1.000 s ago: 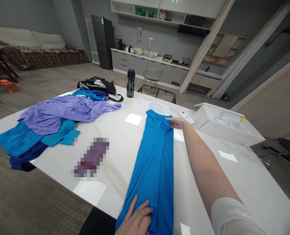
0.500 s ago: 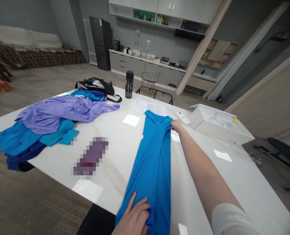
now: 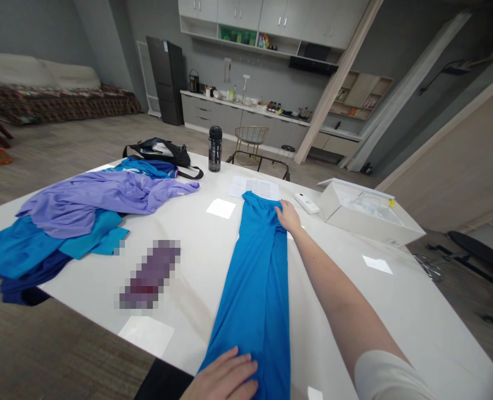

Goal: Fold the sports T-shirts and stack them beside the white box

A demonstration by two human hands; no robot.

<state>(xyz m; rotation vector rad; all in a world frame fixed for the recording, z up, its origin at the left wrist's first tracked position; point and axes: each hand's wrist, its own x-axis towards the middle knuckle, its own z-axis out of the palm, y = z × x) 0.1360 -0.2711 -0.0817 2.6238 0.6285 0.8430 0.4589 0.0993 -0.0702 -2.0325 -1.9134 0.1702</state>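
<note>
A long bright blue garment (image 3: 254, 300) lies stretched lengthwise on the white table (image 3: 204, 250), folded narrow. My right hand (image 3: 288, 216) is at its far end, with the fingers on the cloth's right edge. My left hand (image 3: 225, 378) lies on its near end at the table's front edge, fingers close together on the fabric. Left of the garment, a pixelated purple object (image 3: 150, 275) lies on the tabletop, too blurred to name. Further left is a heap of clothes, with a lilac top (image 3: 100, 194) over blue garments (image 3: 25, 250).
At the far side of the table stand a black bag (image 3: 163, 153), a black bottle (image 3: 215, 148), a printed paper sheet (image 3: 254, 188) and a white remote (image 3: 307, 203). An open white box (image 3: 367, 214) sits at the right. A kitchen counter (image 3: 246, 108) lies beyond.
My right hand has shifted left, further onto the garment's far end. My left hand has flattened on the near end. The whole scene has drifted slightly left with my head.
</note>
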